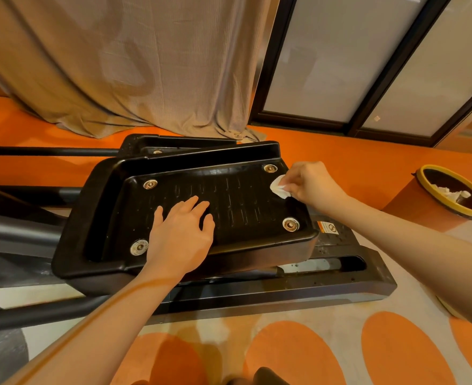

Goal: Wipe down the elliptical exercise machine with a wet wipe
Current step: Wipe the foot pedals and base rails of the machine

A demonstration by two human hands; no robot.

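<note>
L hand [183, 229] lies flat, fingers straight, on black foot pedal [229, 209] of elliptical. R hand [311, 183] pinches crumpled white wet wipe [279, 187] against pedal's far-right corner, near bolt [270, 168].

Left hand [180, 232] lies flat on the near foot pedal [246, 218], toward its front edge. Right hand [311, 184] pinches the wet wipe [279, 187] at the pedal's far right corner. 2nd pedal [173, 144] sits behind, curtain [123, 65] further back. Trash bin [451, 190] off right.
</note>
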